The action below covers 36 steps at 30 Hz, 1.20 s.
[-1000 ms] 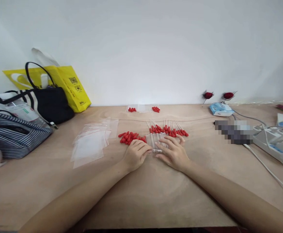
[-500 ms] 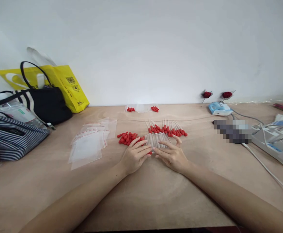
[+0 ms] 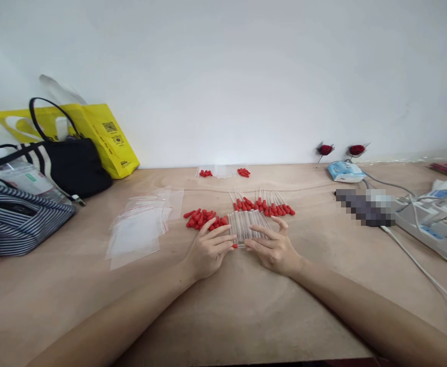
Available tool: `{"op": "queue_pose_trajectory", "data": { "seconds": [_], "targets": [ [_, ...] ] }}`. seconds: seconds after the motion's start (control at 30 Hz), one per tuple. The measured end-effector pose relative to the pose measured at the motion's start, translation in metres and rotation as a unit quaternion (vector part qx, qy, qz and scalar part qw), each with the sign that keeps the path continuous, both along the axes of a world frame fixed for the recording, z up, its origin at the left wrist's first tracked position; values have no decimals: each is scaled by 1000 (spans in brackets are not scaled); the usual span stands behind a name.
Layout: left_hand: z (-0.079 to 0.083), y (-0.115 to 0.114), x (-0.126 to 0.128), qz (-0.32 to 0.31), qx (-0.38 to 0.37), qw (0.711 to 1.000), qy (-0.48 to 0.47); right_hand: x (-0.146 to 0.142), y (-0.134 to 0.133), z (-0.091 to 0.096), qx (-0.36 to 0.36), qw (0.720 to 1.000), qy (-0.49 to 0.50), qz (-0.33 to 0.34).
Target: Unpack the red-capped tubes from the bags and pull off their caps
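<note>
My left hand [image 3: 210,250] is closed, its thumb and fingers pinching a small red rubber bulb [image 3: 234,246]. Opposite it, my right hand [image 3: 277,250] pinches a thin clear dropper tube [image 3: 242,246] whose end meets the bulb; whether the tube sits inside it I cannot tell. Just beyond the fingertips lies a row of loose clear tubes [image 3: 242,224]. A pile of red bulbs [image 3: 200,218] is left of the row. Behind it, droppers with red bulbs on their tubes [image 3: 273,209] lie fanned out, tips away from me.
Clear zip bags [image 3: 135,232] are spread at left. Bags with red bulbs [image 3: 243,173] lie by the wall. A striped pouch [image 3: 20,216], black bag [image 3: 78,165] and yellow bag [image 3: 118,148] stand far left. A blue tissue pack [image 3: 346,172] and power strip [image 3: 430,229] are at right.
My hands have drawn slightly apart and toward me. The red bulb and tube between them now show more plainly, below the row of tubes.
</note>
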<state>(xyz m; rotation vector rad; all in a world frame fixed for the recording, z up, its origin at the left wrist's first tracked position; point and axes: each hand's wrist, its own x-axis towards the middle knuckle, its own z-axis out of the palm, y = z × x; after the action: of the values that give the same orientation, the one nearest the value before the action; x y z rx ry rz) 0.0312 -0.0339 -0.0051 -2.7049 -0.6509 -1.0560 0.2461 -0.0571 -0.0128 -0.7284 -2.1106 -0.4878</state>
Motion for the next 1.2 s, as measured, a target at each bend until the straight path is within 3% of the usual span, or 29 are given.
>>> {"op": "queue_pose_trajectory", "data": {
  "seconds": [0.27,0.47,0.63,0.77,0.97,1.2],
  "targets": [
    [-3,1,-7,58,-73,992,-82,9,6,-5,-89,990,9,-109],
    [23,26,-18,200,-156,961,-108,-1,24,-6,-108,985,59,-117],
    [42,58,-19,264,-251,930,-47,-12,38,-6,-89,985,52,-137],
    [42,65,-11,284,-249,925,52,-20,38,-7,-101,983,21,-150],
    [48,75,-6,334,-245,909,44,-25,29,-1,-155,975,-17,-158],
    [48,109,36,367,-322,867,101,-24,26,0,-154,975,-35,-155]
  ]
}}
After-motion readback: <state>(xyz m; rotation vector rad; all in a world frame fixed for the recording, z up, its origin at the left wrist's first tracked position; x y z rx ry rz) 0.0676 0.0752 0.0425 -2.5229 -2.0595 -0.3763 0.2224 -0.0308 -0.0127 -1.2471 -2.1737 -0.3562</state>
